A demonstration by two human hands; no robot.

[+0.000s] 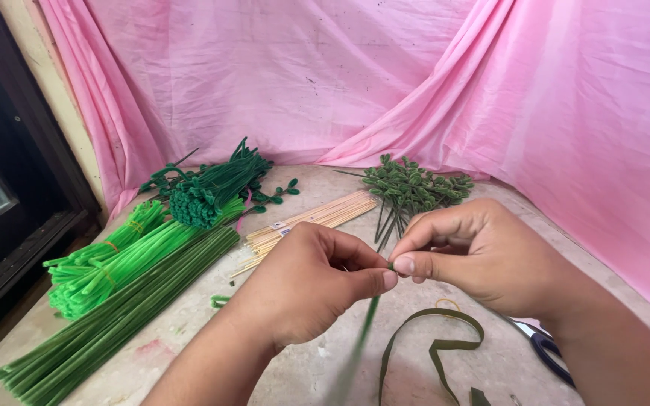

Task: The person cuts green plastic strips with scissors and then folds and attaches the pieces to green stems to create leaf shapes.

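My left hand (306, 286) and my right hand (475, 252) meet over the middle of the table, both pinching the top of a thin green stem (362, 331) that slants down toward me, blurred. The fingertips touch at the stem's upper end. A strip of dark green tape (434, 346) curls on the table just below my right hand. Whether the tape joins the stem is hidden by my fingers.
Long dark green pipe cleaners (122, 308) and bright green ones (114, 259) lie at left, with a bundle of curled dark green pieces (208, 192) behind. Wooden sticks (310, 222) and finished leaf stems (411, 188) lie at centre back. Blue-handled scissors (547, 349) rest at right. Pink cloth (490, 90) backs the table.
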